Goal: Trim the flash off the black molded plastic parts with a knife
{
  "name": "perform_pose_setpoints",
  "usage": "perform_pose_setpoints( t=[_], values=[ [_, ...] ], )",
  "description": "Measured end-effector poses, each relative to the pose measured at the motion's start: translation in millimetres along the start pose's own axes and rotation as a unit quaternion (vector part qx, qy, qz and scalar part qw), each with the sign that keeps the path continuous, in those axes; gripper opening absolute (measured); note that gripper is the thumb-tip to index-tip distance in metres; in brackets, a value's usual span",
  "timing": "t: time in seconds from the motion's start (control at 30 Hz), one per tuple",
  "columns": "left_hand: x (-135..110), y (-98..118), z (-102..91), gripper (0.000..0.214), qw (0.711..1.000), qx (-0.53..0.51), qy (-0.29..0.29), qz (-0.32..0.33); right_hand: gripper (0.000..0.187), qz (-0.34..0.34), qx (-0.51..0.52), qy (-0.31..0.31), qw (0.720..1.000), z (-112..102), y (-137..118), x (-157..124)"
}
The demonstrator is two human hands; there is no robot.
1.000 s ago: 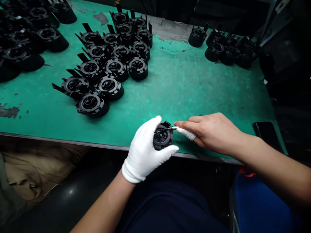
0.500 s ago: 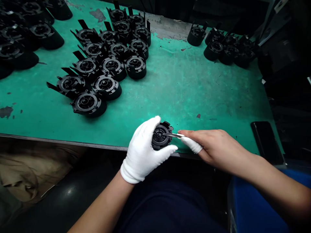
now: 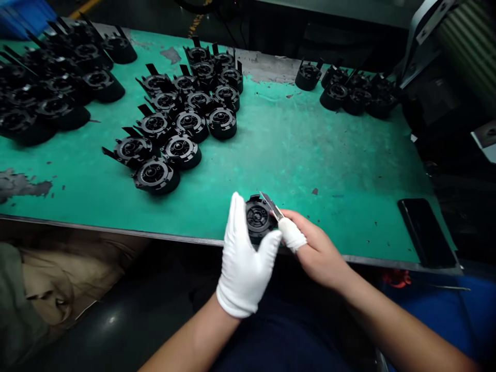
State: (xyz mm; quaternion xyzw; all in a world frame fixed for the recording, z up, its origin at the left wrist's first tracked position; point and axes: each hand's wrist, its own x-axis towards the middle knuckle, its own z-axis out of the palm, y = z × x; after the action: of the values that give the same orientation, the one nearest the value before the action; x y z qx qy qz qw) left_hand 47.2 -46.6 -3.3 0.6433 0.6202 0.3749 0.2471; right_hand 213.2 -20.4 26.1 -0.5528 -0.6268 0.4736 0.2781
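Note:
A round black plastic housing (image 3: 257, 217), its ribbed inner face turned up, sits at the table's front edge between the thumb and fingers of my left hand (image 3: 244, 258). That hand wears a white glove, its fingers along the housing's left side and its thumb at the lower right. My right hand (image 3: 310, 245), bare but for a white cover on the thumb, grips a small knife (image 3: 273, 207). The blade points up and left, over the housing's upper right rim. Fingers of the right hand beneath the knife are partly hidden, close against the housing.
Several similar black housings with upright tabs (image 3: 189, 124) stand grouped on the green table (image 3: 279, 150). More housings (image 3: 58, 106) are at the left and a smaller group (image 3: 344, 95) at the back right. A dark phone (image 3: 426, 232) lies at the right edge, above a blue bin (image 3: 445, 315).
The knife has lifted from the housing's centre to its upper right rim, and its tip has swung upward. My right hand has come closer to the left. The camera view has shifted.

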Motion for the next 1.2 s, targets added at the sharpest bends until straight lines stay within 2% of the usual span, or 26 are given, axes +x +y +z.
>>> perform_pose_setpoints(
  t=[0.1,0.2,0.33,0.43,0.53,0.63,0.7,0.8,0.87,0.97,1.07,1.13,1.2],
  values=[
    [-29,14,-0.5,0.091,0.999,0.015,-0.042,-0.004,0.040,-0.021,0.006,0.043,0.999,2,4,16],
    [-32,14,-7.9,0.097,0.999,0.016,-0.048,0.007,0.040,-0.081,-0.101,0.008,0.992,-23,3,19],
    [5,-2,-13.6,0.104,0.998,0.004,-0.044,0.044,0.051,-0.074,-0.316,-0.073,0.943,-53,0,1],
    [33,-12,-13.9,0.098,0.995,-0.006,-0.085,0.046,0.058,-0.050,-0.402,-0.106,0.908,-54,-3,-9],
    [43,-14,-14.6,0.084,0.993,-0.020,-0.109,0.047,0.061,-0.031,-0.428,-0.121,0.895,-48,-9,-12],
    [42,-13,-15.2,0.080,0.993,-0.029,-0.102,0.051,0.060,-0.013,-0.408,-0.147,0.901,-46,-16,-15],
    [41,-13,-13.2,0.079,0.994,-0.027,-0.091,0.044,0.057,-0.011,-0.370,-0.152,0.917,-47,-18,-18],
    [36,-14,-5.6,0.084,0.998,-0.028,-0.040,0.038,0.049,-0.010,-0.261,-0.100,0.960,-39,-14,-22],
    [27,-13,0.1,0.078,0.999,-0.036,0.004,0.035,0.043,-0.016,-0.151,-0.060,0.987,-26,-9,-20],
    [2,-4,3.9,0.065,0.999,-0.028,0.006,0.031,0.038,-0.020,-0.043,0.004,0.999,-5,-1,-7],
    [-29,8,0.2,0.081,0.997,0.026,-0.052,0.044,0.038,-0.015,-0.061,0.052,0.997,-6,4,13],
    [-40,13,-3.8,0.091,0.995,0.047,-0.073,0.041,0.037,-0.042,-0.103,0.038,0.993,-21,3,21],
    [-37,14,-6.7,0.095,0.997,0.038,-0.058,0.035,0.040,-0.073,-0.163,0.011,0.984,-39,1,19]
  ],
)
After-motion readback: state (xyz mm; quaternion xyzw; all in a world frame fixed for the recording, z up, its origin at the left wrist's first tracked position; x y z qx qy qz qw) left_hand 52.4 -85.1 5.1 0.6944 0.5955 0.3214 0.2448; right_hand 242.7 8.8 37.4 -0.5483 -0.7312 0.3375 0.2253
